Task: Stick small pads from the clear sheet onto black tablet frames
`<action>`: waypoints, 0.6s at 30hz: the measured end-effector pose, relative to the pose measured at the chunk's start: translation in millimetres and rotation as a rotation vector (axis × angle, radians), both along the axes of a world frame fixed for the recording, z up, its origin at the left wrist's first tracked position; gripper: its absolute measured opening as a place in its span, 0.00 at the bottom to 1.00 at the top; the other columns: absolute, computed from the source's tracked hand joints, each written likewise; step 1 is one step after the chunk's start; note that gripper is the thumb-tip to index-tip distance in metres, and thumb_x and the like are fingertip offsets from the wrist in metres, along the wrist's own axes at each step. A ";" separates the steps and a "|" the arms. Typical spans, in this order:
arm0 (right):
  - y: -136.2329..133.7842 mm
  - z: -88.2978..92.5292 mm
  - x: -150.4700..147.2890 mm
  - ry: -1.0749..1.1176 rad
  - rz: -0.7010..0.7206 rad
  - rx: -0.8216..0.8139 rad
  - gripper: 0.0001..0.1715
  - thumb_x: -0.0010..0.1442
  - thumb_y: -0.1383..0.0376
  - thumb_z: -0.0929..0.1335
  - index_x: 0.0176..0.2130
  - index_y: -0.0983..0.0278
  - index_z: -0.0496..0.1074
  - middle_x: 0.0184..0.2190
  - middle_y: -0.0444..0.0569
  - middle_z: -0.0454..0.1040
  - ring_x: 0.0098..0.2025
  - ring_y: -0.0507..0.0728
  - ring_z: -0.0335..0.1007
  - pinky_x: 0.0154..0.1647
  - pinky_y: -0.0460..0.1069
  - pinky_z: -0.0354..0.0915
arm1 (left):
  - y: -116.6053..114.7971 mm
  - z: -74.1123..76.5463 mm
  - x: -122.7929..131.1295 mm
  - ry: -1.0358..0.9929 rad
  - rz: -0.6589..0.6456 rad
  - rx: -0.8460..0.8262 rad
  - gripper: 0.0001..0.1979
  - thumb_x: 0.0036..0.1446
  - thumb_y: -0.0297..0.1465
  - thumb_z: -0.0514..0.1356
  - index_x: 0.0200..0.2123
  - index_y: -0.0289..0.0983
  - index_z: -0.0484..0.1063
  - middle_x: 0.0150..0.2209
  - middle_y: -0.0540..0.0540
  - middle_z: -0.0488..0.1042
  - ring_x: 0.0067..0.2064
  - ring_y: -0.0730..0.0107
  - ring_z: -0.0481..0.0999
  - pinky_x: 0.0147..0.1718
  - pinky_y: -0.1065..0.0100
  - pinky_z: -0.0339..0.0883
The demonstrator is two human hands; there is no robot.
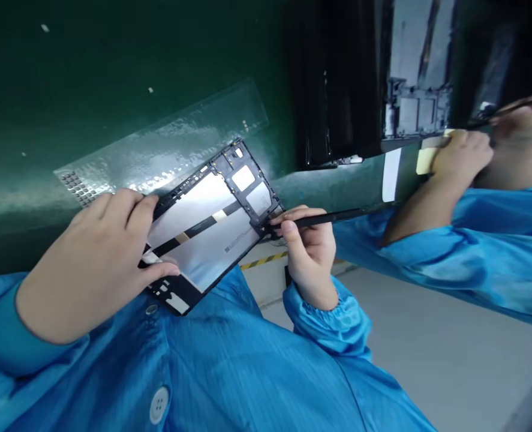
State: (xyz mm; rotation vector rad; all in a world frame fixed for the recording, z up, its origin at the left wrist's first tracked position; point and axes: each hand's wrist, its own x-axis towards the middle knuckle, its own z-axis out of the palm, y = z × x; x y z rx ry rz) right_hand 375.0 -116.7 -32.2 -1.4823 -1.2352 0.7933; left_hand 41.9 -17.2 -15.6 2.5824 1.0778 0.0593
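- Green table (90, 90): dark, its far surface blurred; a clear plastic sheet (167, 144) lies on it, partly under the panel.
- Co-worker's sleeve (472, 240) at right; their hands work at another dark unit (418, 108), detail unreadable.
- Tablet back panel (207, 225): held tilted above the table edge, its left corner hidden by the left hand (99, 252), whose grip is closed on that edge.
- Right hand (308, 240): grip pinched on a black stylus tool (324, 219); its tip meets the panel's right edge.
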 end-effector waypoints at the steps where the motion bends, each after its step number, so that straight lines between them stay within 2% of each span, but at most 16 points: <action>1: 0.5 -0.4 0.0 -0.010 0.006 0.004 0.02 0.75 0.64 0.72 0.48 0.56 0.76 0.40 0.44 0.76 0.43 0.54 0.81 0.45 0.50 0.78 | 1.6 -0.1 -0.6 -0.005 0.009 -0.001 0.58 0.55 0.76 0.53 0.68 0.32 0.68 0.54 0.29 0.73 0.54 0.35 0.76 0.52 0.39 0.78; 4: -0.3 -1.4 -1.2 -0.022 0.024 0.019 0.04 0.75 0.66 0.71 0.48 0.56 0.75 0.41 0.45 0.76 0.45 0.54 0.81 0.47 0.52 0.78 | 1.6 0.8 0.1 0.007 0.030 -0.001 0.58 0.56 0.77 0.46 0.65 0.33 0.70 0.52 0.30 0.74 0.53 0.36 0.77 0.51 0.39 0.77; 7: -1.7 -1.5 -3.7 -0.044 0.034 0.042 0.07 0.75 0.69 0.69 0.49 0.56 0.74 0.41 0.45 0.76 0.44 0.54 0.81 0.47 0.53 0.77 | -0.7 0.7 0.4 0.016 0.042 0.003 0.58 0.58 0.77 0.43 0.65 0.33 0.70 0.53 0.30 0.74 0.54 0.36 0.76 0.52 0.40 0.77; 11: -4.4 5.4 -1.6 -0.256 0.067 0.045 0.10 0.73 0.70 0.70 0.51 0.55 0.75 0.42 0.47 0.78 0.45 0.58 0.78 0.48 0.56 0.74 | 1.5 -1.5 -2.9 0.009 0.043 -0.022 0.60 0.56 0.78 0.44 0.65 0.33 0.71 0.52 0.31 0.74 0.54 0.37 0.76 0.52 0.41 0.77; 14: -15.7 15.1 1.7 -0.288 -0.088 0.059 0.09 0.72 0.69 0.69 0.45 0.55 0.79 0.44 0.49 0.81 0.50 0.61 0.79 0.54 0.60 0.73 | 1.9 -3.9 -1.9 -0.036 0.093 -0.079 0.60 0.54 0.79 0.48 0.68 0.35 0.70 0.53 0.30 0.74 0.55 0.34 0.75 0.54 0.37 0.75; 16: -31.1 20.4 -5.4 -0.229 -0.125 -0.046 0.11 0.69 0.69 0.68 0.38 0.56 0.79 0.41 0.47 0.81 0.46 0.60 0.79 0.49 0.57 0.74 | -2.8 -4.4 3.5 -0.142 0.165 -0.163 0.56 0.57 0.74 0.54 0.71 0.38 0.69 0.58 0.30 0.74 0.60 0.31 0.73 0.61 0.34 0.71; 18: -50.9 21.0 -24.5 -0.184 0.021 -0.216 0.08 0.65 0.70 0.71 0.38 0.56 0.79 0.35 0.44 0.81 0.35 0.57 0.79 0.37 0.52 0.74 | -11.3 -2.4 12.1 -0.257 0.224 -0.218 0.47 0.62 0.66 0.59 0.71 0.40 0.70 0.61 0.31 0.75 0.63 0.31 0.72 0.66 0.33 0.69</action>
